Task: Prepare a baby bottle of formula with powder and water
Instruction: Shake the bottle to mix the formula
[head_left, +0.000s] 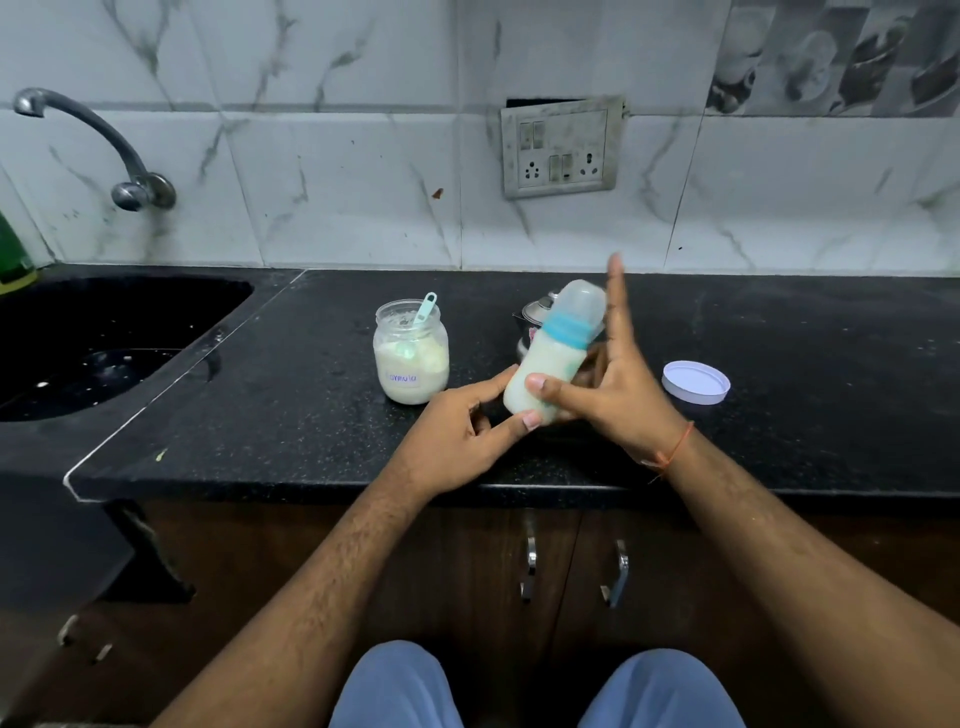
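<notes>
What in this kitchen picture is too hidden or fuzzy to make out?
Head view only:
- Metal kettle: mostly hidden behind the baby bottle.
- Right hand: fingers motion-blurred; its grip on the bottle is unclear.
- Jar label: too small to read surely.
- Green object: cut off by the left edge.
- Sink: bottom too dark.

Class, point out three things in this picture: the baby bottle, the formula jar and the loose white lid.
baby bottle (545, 364): head view, milky body.
formula jar (411, 364): head view, glass side above label.
white lid (696, 382): head view, top face.

The glass jar (411, 358) bears a small white label handwritten "Formula" in blue
</notes>
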